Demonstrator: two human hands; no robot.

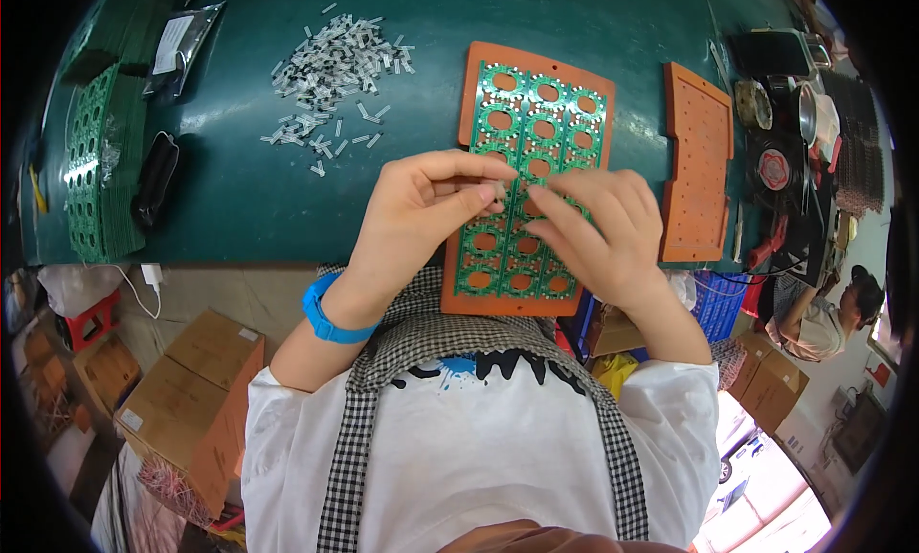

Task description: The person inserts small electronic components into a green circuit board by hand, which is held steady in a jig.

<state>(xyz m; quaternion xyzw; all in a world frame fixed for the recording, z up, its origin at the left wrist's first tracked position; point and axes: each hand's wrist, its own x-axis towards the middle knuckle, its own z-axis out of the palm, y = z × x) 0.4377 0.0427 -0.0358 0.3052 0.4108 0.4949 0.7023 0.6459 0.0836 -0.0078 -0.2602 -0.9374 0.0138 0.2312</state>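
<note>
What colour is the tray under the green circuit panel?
Orange-brown, seen in the head view: the tray frames the green circuit panel.

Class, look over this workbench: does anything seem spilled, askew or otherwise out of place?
Only mildly: the small pale components lie in a loose heap with strays scattered toward the green circuit panel. The panel sits squarely in its orange tray under both hands. Nothing looks damaged.

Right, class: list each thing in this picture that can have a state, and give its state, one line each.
Left hand: fingers pinched on a small pale part.
Right hand: fingertips resting on the board.
Green circuit panel: flat in the orange tray.
Spare orange tray: bare.
Small pale parts: loose pile.
Stack of green panels: piled at table edge.
</note>
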